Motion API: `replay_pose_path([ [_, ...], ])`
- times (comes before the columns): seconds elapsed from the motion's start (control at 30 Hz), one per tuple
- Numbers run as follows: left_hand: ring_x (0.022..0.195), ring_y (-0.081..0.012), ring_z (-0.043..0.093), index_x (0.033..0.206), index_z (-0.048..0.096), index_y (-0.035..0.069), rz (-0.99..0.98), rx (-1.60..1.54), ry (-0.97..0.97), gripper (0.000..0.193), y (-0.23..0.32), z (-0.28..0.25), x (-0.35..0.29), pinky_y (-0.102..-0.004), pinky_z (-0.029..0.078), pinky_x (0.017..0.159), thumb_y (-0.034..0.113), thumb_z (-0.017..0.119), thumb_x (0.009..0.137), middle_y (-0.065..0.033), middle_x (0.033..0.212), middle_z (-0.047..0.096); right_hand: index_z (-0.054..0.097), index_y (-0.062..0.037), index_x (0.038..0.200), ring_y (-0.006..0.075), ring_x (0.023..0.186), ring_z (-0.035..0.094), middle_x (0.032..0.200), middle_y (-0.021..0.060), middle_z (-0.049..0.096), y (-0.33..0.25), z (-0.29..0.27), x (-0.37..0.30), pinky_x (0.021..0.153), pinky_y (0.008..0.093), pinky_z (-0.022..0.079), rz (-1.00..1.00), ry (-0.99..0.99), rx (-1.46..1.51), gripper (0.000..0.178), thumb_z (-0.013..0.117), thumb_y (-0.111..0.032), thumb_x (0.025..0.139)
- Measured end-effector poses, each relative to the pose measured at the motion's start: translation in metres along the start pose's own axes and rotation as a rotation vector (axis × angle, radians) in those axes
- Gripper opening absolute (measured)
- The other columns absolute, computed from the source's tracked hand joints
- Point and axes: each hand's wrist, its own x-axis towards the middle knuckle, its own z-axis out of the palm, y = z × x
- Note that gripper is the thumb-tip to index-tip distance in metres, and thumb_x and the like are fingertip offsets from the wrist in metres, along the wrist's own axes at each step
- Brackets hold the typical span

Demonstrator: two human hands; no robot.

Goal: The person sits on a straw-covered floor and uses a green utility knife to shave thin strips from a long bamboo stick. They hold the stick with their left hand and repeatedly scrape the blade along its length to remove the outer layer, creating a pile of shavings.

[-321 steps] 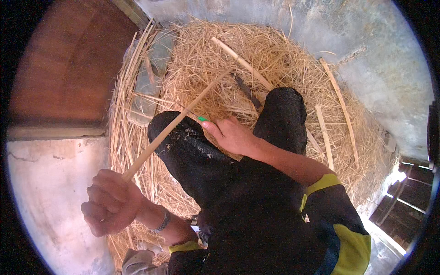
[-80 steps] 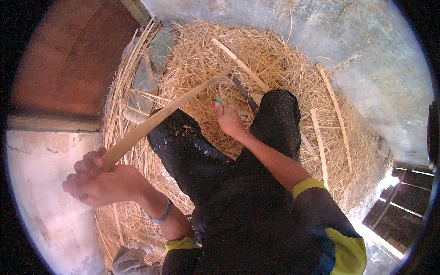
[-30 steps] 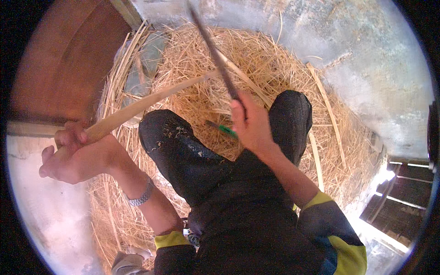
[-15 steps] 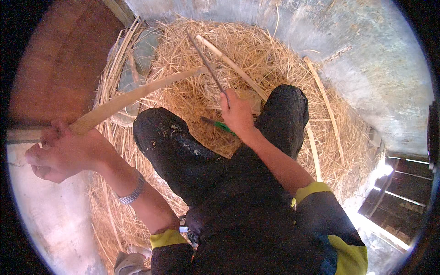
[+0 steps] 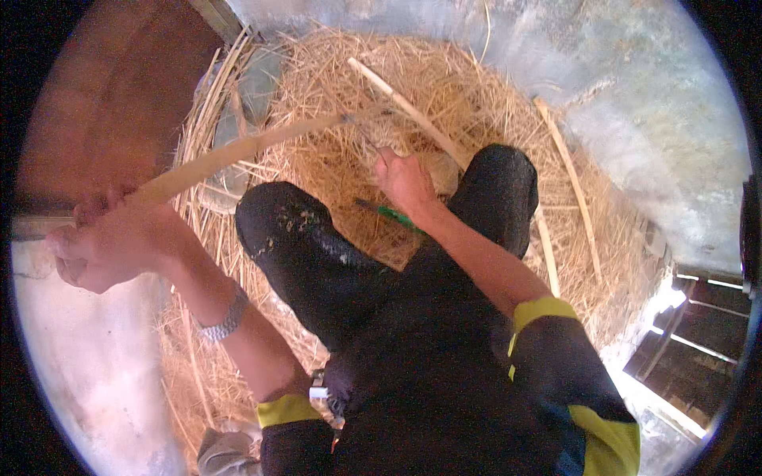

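Observation:
My left hand (image 5: 119,242), wearing a metal-band watch (image 5: 226,316) at the wrist, is closed around the near end of a long, flat bamboo strip (image 5: 214,161). The strip slants away toward the middle over the straw-like shavings. My right hand (image 5: 403,184) grips a slim dark knife (image 5: 367,138), its handle hidden in the fist. The blade is smeared by motion and points up and left, its tip close to the strip's far end; whether they touch I cannot tell. Below the right hand lies a green-handled tool (image 5: 397,216), partly hidden by my arm.
Pale shavings (image 5: 444,71) cover the floor around my bent legs. Another strip (image 5: 405,103) lies beyond my right knee, and a narrow one (image 5: 573,186) lies farther right. A bundle of thin strips (image 5: 194,131) stands at the left. A pale wall (image 5: 635,103) curves behind.
The knife has turned and dropped back, so its blade shows shorter and its tip is now near the strip's end instead of past it. The left hand has risen slightly with the strip.

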Motion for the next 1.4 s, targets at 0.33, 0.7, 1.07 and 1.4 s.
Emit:
replay_pose_path([
  [0.33,0.055,-0.0227,0.052,0.099,0.038,-0.004,0.023,0.008,-0.010,0.036,-0.002,0.011,-0.002,-0.0310,0.044,0.042,0.029,0.047,0.086,-0.0166,0.074,0.051,0.053,0.0019,0.087,0.0364,0.055,0.054,0.058,0.0210,0.051,0.092,0.038,-0.001,0.054,0.0457,0.044,-0.025,-0.232,-0.373,0.019,0.047,-0.017,0.086],
  [0.7,0.061,-0.0230,0.056,0.081,0.050,0.005,0.017,-0.109,-0.094,0.024,-0.057,-0.028,0.065,-0.0387,0.048,0.053,0.028,0.044,0.082,-0.0108,0.073,0.053,0.053,0.0012,0.083,0.0384,0.053,0.054,0.055,0.0214,0.052,-0.022,-0.033,0.006,0.051,0.0480,0.041,-0.019,0.067,0.125,0.025,0.045,-0.022,0.087],
  [1.07,0.053,-0.0227,0.051,0.084,0.041,-0.012,0.312,0.055,0.007,0.030,-0.021,-0.004,0.042,-0.0321,0.046,0.041,0.018,0.045,0.084,-0.0159,0.071,0.051,0.058,0.0020,0.081,0.0381,0.056,0.057,0.059,0.0227,0.055,-0.062,-0.034,0.021,0.055,0.0477,0.046,-0.069,0.061,0.132,0.028,0.048,-0.024,0.086],
  [1.4,0.052,-0.0213,0.051,0.081,0.041,-0.012,0.207,0.021,0.027,0.031,-0.014,0.009,0.021,-0.0316,0.044,0.041,0.019,0.043,0.085,-0.0163,0.070,0.051,0.057,0.0014,0.080,0.0407,0.059,0.055,0.067,0.0244,0.056,0.018,-0.025,0.010,0.055,0.0473,0.047,0.055,0.056,-0.003,0.032,0.044,-0.026,0.088],
])
